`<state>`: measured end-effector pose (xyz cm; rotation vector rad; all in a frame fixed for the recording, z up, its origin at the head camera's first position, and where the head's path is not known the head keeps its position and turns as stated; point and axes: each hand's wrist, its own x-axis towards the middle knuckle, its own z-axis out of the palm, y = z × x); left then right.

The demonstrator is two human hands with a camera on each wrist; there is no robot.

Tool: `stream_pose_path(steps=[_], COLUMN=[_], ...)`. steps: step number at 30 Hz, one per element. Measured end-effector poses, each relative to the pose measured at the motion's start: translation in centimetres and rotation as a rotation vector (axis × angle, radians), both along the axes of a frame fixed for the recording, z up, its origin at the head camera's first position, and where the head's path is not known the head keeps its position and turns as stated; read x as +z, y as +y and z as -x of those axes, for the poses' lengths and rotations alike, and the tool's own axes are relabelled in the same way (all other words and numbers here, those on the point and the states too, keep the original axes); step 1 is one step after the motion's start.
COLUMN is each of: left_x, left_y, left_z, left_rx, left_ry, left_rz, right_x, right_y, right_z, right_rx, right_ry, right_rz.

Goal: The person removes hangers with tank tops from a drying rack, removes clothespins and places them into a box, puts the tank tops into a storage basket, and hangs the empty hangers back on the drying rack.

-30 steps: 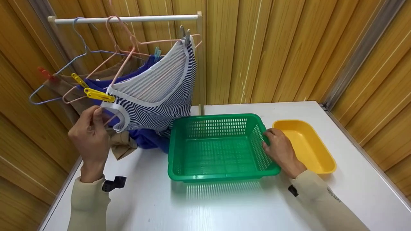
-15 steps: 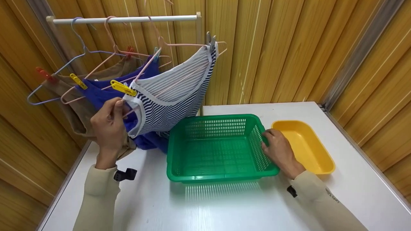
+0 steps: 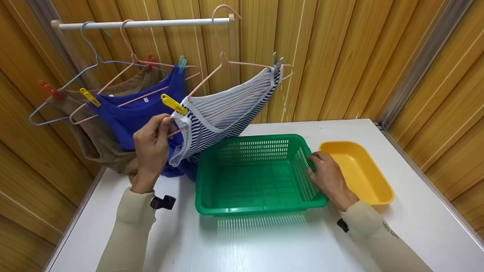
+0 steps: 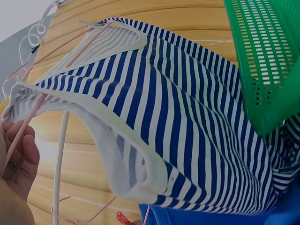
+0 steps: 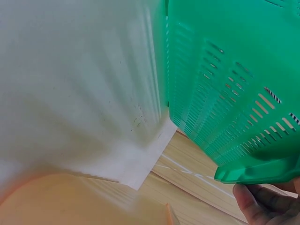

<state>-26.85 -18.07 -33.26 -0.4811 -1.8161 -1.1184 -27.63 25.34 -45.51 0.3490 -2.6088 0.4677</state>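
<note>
My left hand [image 3: 153, 145] pinches the left end of a pink clothes hanger [image 3: 206, 79], close to the shoulder of a navy-and-white striped tank top [image 3: 234, 105]. A yellow clothespin [image 3: 174, 104] and a grey clothespin [image 3: 278, 64] clip the top to that hanger. The hanger tilts, and its hook is beside the right end of the white rail [image 3: 151, 23]; contact cannot be told. Striped cloth [image 4: 187, 126] fills much of the left wrist view. My right hand [image 3: 329, 175] grips the right rim of a green plastic basket [image 3: 261, 209], its fingers curled over the edge.
On the rail hang a blue top [image 3: 136, 117] on a pink hanger and a brown garment [image 3: 94, 136] on a blue hanger, both clipped with clothespins. A yellow tray [image 3: 359, 170] stands right of the basket on the white table [image 3: 234, 249]. Wood-look walls enclose it.
My left hand has moved right, bringing the hanger and striped top along, away from the blue top. The hook has shifted to the rail's right end. My right hand stays on the basket.
</note>
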Motion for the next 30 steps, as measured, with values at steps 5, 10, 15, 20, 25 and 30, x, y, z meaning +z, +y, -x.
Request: stream_pose_path(steps=[5, 10, 15, 20, 25, 30], left_x=[0.0, 0.0, 0.0, 0.0, -0.8, -2.2], left_y=[1.1, 2.1, 3.1, 3.8, 3.9, 3.6], left_z=[0.3, 0.6, 0.6, 0.4, 0.5, 0.8], left_rx=[-0.044, -0.101, -0.158, -0.184, -0.190, -0.207], left_ry=[-0.012, 0.021, 0.051, 0.073, 0.044, -0.024], left_rz=[-0.005, -0.014, -0.010, 0.000, 0.025, 0.058], right_x=[0.1, 0.1, 0.1, 0.2, 0.1, 0.1], right_y=[-0.1, -0.1, -0.1, 0.0, 0.0, -0.1], right_z=[0.0, 0.0, 0.1, 0.0, 0.0, 0.0], right_rx=[-0.010, -0.011, -0.011, -0.010, -0.004, -0.006], right_ry=[-0.009, -0.011, -0.015, -0.007, 0.003, -0.001], right_rz=[-0.004, -0.011, -0.008, 0.000, -0.003, -0.012])
